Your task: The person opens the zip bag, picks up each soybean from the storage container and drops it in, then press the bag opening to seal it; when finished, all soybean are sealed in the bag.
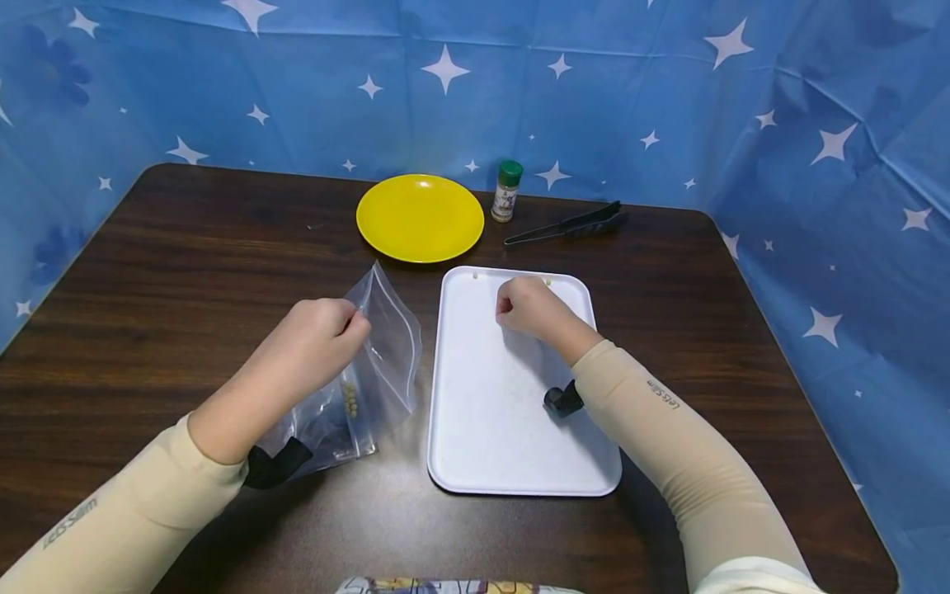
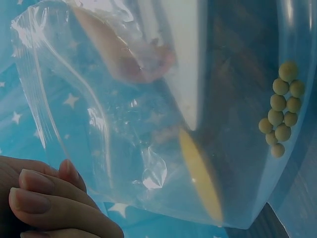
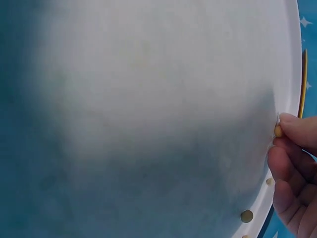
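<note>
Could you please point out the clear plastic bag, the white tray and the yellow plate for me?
clear plastic bag [image 1: 389, 346]: head view, on its upper panel.
white tray [image 1: 490, 429]: head view, on its bare floor.
yellow plate [image 1: 420, 218]: head view, on its centre.

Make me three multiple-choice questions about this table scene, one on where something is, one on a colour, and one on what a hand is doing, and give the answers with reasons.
1. Where does the white tray lie?
A. in front of the yellow plate, nearer the person
B. on top of the plate
C. behind the tongs

2. What colour is the cap of the spice jar?
A. red
B. green
C. white

3. What is the left hand doing?
A. lying flat on the table
B. gripping the tongs
C. holding up the clear bag

Answers:
1 A, the tray lies between the plate and the person.
2 B, the jar's top is green.
3 C, its fingers pinch the bag's upper edge, with small yellow balls inside.
</note>
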Tool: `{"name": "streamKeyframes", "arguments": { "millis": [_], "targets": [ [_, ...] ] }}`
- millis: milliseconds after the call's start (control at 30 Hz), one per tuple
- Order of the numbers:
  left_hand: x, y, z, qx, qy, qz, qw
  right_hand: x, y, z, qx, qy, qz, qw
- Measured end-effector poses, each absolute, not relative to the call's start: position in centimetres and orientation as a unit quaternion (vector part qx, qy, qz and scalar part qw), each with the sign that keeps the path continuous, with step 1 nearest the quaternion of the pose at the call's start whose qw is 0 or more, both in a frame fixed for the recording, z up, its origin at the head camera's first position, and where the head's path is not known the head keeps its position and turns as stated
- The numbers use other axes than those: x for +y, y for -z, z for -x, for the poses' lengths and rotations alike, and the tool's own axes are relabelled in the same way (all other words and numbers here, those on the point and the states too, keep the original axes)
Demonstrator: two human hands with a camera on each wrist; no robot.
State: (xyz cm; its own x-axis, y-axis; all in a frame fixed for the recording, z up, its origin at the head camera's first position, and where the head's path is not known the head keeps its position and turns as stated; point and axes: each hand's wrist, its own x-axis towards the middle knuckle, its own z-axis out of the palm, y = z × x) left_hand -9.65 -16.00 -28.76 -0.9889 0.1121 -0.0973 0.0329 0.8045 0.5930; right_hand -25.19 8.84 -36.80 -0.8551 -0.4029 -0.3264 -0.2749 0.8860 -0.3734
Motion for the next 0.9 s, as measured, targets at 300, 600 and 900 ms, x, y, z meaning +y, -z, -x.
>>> {"name": "streamKeyframes", "arguments": {
  "millis": [300,600,900],
  "targets": [
    [-16.0,28.8,9.7,0.948,-0.309,-0.041,0.063,8.4,36.0,24.9,0.949,0.181,0.18,0.185],
    [-16.1,28.7,9.7,0.952,-0.298,-0.046,0.047,5.1,29.0,21.5,0.892,0.304,0.323,0.091],
    [-16.0,28.8,9.7,0.954,-0.293,-0.057,0.015,1.1,26.6,17.7,0.84,0.3,0.45,0.042]
  ]
}}
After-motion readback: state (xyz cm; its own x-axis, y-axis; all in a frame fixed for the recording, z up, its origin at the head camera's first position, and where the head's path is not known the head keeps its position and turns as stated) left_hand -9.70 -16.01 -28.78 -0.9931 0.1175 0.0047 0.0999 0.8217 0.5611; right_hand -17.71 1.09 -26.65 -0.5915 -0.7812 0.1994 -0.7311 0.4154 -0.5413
